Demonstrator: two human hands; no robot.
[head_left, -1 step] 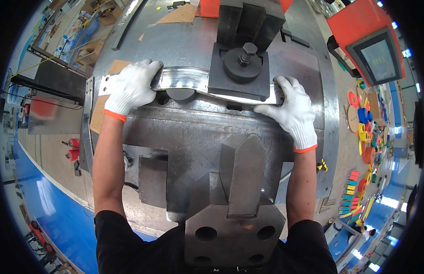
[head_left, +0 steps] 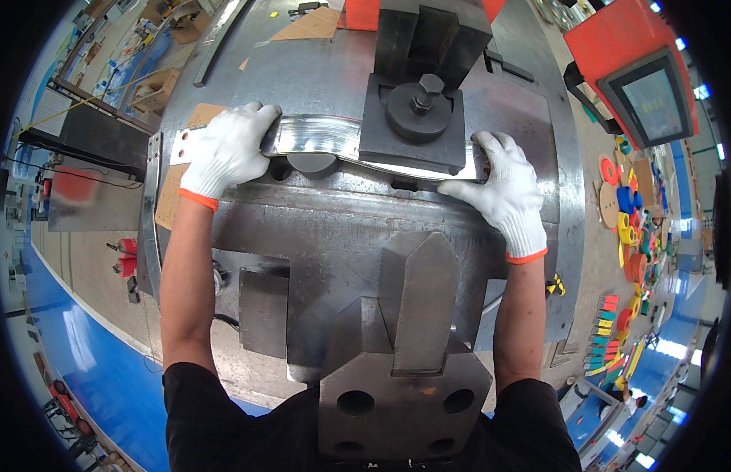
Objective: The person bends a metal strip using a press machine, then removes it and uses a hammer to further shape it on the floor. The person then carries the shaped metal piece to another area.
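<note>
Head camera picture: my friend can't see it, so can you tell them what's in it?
A person's white-gloved left hand and right hand hold a shiny, curved metal strip over a metal worktable. A dark block with a bolt on top hides part of the strip. A red-cased screen is at upper right.

White knitted gloves (head_left: 224,153) with orange cuffs (head_left: 198,199) cover both hands (head_left: 507,185); short sleeves (head_left: 196,401) are black.
</note>
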